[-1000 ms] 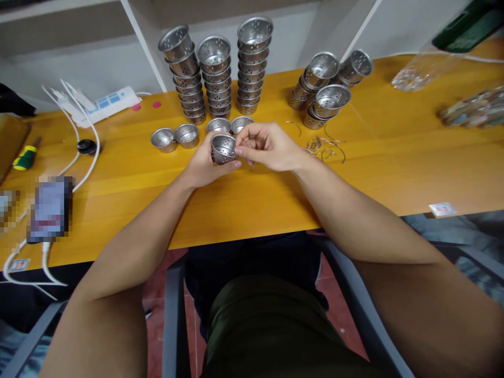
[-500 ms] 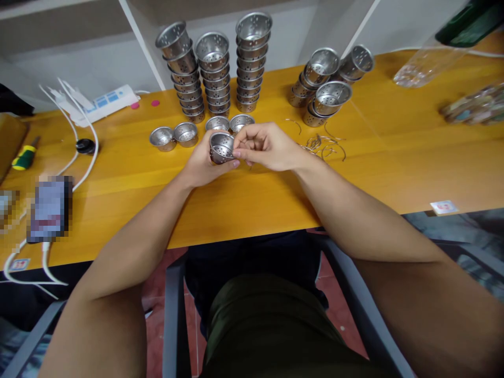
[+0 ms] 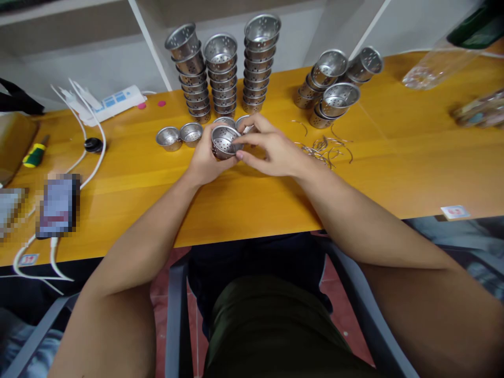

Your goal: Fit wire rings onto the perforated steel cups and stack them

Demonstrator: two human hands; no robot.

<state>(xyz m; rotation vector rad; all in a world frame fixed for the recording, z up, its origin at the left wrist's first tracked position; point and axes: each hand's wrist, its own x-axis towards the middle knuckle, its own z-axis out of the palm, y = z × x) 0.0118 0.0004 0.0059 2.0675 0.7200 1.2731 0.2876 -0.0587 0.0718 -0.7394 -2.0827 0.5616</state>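
Just above the desk (image 3: 252,210), the left hand (image 3: 202,163) is wrapped around a perforated metal cup (image 3: 223,143), mouth upward. From the right, the right hand (image 3: 271,149) meets its rim, fingers parted; whether they pinch anything, I can't tell.

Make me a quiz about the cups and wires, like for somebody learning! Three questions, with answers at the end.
1. Which hand wraps around the held cup? A) left B) right
2. True or false: the thin wires lie left of the held cup.
3. Fill in: ___ tall cup stacks stand at the back, left of the shorter stacks.

Key: 1. A, the left hand. 2. False: the thin wires lie right. 3. Three.
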